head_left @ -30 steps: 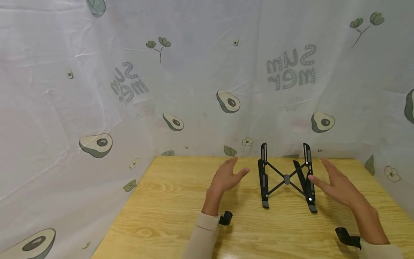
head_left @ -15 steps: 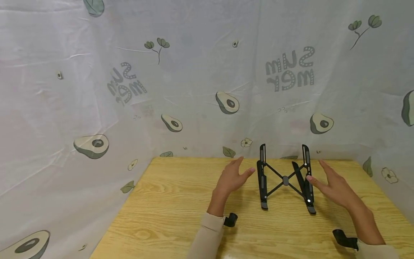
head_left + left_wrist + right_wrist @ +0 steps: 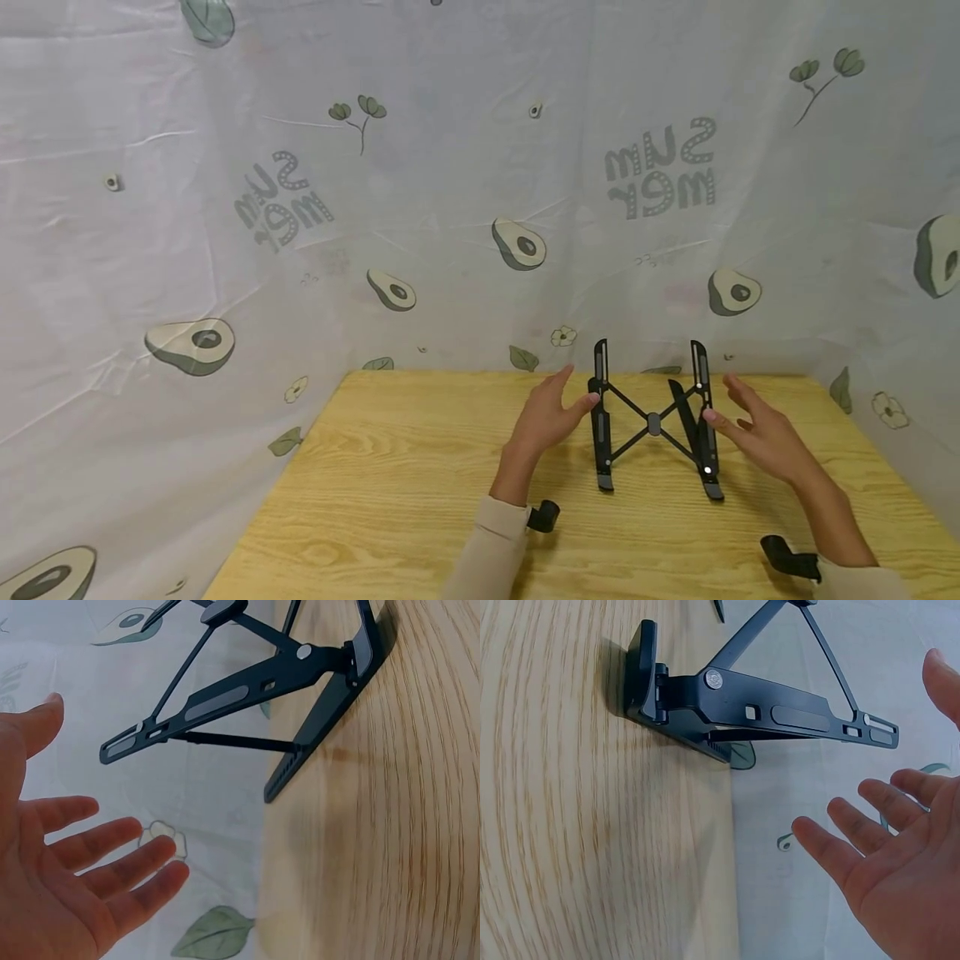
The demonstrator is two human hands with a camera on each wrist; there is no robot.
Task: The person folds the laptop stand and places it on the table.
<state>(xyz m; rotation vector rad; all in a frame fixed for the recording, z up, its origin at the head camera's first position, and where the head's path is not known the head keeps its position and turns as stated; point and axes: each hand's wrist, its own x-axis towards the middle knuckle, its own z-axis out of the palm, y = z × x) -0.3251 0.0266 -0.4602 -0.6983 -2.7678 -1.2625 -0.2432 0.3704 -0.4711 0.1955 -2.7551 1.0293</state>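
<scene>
A black folding laptop stand (image 3: 654, 424) stands unfolded on the wooden table, its two side arms joined by an X-shaped brace. To its left is my left hand (image 3: 543, 417), fingers spread and thumb pointing at the near arm of the stand. My right hand (image 3: 765, 437) is held on the other side, its thumb tip overlapping the right arm in the head view. Both wrist views show a gap between the palms and the laptop stand (image 3: 247, 686). In the right wrist view the fingers (image 3: 829, 851) are extended and hold nothing.
The yellow wood-grain table (image 3: 360, 475) reaches back to a pale curtain (image 3: 450, 167) printed with avocados and leaves. That curtain also hangs along the left and right sides. A black wrist mount (image 3: 787, 558) sticks out from each sleeve.
My left hand has moved right, closer to the laptop stand. The right hand stays beside the stand's right arm. The head view has shifted slightly; the stand remains in place on the table.
</scene>
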